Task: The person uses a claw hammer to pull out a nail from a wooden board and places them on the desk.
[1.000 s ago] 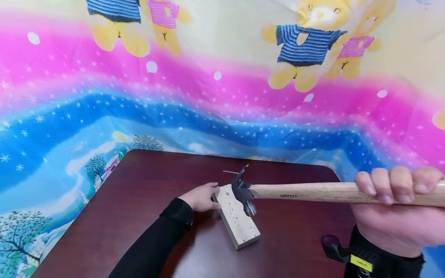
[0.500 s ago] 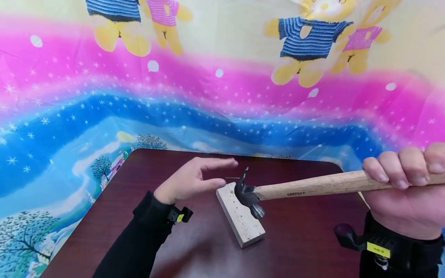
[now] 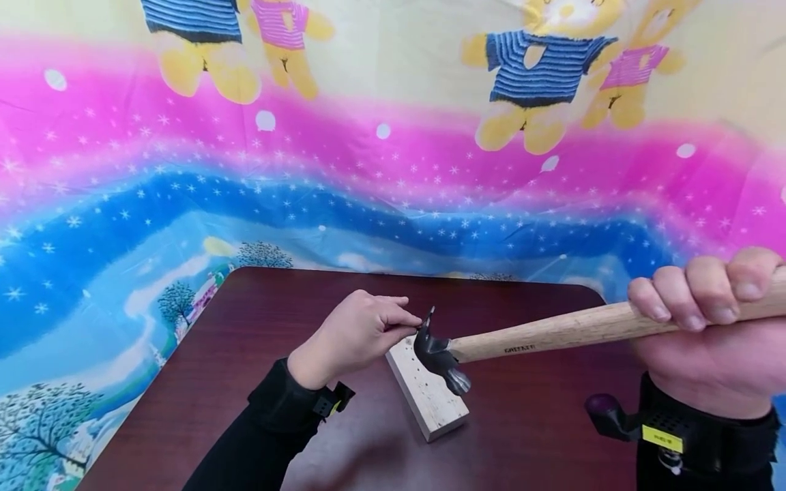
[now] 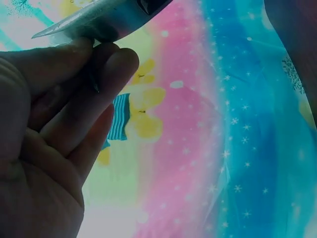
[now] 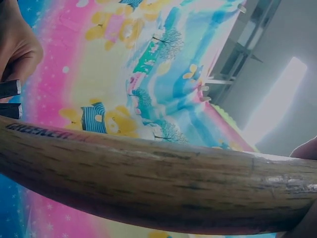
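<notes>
My right hand [image 3: 706, 320] grips the wooden handle of a claw hammer [image 3: 552, 334] and holds it raised, its head pointing left. My left hand [image 3: 350, 334] is at the claw, with thumb and fingertips pinching a thin nail [image 4: 94, 82] that sticks out from it. Most of the nail is hidden by the fingers; its end shows in the left wrist view. In the head view, a pale wooden block [image 3: 430, 399] with several small holes lies on the table beneath the hammer head. The left hand and hammer cover its far end.
The dark red table [image 3: 522, 443] has rounded far corners. Behind it hangs a cloth [image 3: 381, 184] printed with bears and snowflakes. A ceiling light [image 5: 277, 104] shows in the right wrist view.
My left hand has left the block's side, risen to the claw and closed its fingers on the nail. The hammer has shifted slightly, its handle end now tilted higher. The block stays in place.
</notes>
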The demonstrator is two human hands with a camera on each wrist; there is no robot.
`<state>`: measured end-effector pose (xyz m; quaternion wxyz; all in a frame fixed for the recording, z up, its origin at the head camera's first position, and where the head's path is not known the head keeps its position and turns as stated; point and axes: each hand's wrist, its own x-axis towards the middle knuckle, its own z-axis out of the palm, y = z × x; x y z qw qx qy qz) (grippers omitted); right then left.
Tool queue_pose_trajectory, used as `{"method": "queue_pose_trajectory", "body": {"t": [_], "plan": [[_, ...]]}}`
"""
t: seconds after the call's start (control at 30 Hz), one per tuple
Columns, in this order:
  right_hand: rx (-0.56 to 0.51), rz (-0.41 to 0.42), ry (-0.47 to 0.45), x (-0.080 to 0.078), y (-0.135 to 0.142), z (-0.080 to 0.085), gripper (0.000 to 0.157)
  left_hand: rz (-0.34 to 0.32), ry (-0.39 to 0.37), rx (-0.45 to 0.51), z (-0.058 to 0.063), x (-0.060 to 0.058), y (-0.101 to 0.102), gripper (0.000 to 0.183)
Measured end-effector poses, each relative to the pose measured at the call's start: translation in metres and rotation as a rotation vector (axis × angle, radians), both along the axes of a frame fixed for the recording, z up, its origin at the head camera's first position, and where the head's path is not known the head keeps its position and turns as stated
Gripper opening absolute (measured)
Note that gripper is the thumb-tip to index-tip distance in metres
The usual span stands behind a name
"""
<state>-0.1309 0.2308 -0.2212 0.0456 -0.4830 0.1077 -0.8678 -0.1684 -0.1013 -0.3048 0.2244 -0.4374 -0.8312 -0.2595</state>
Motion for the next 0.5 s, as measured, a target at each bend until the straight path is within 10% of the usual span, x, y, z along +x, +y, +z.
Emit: {"method": "queue_pose_trajectory", "body": {"t": [0.3, 0.5], "plan": [[0.049, 0.010, 0.096, -0.008, -0.004, -0.010, 0.073, 0.003, 0.209, 0.027, -0.011, -0.001, 0.003, 0.015], [0.131, 0.008, 0.025, -0.011, 0.000, -0.013, 0.077, 0.022, 0.017, 0.296, -0.013, -0.003, -0.002, 0.011]]}}
